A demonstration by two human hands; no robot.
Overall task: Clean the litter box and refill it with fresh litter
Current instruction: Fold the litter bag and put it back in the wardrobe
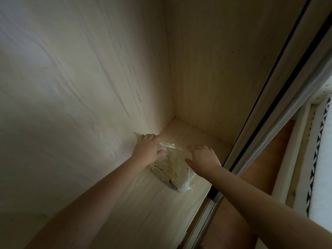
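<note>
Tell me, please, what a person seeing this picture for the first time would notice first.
Two bare arms reach into a pale wooden cabinet. The left hand grips the top of a yellowish printed bag on the cabinet floor; the right hand hovers open beside it. A sliding door track runs along the right.

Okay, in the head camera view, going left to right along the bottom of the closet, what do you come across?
Closet side wall → left hand on the bag's top → litter bag → right hand → sliding door track → bare floor → patterned bedding.
</note>
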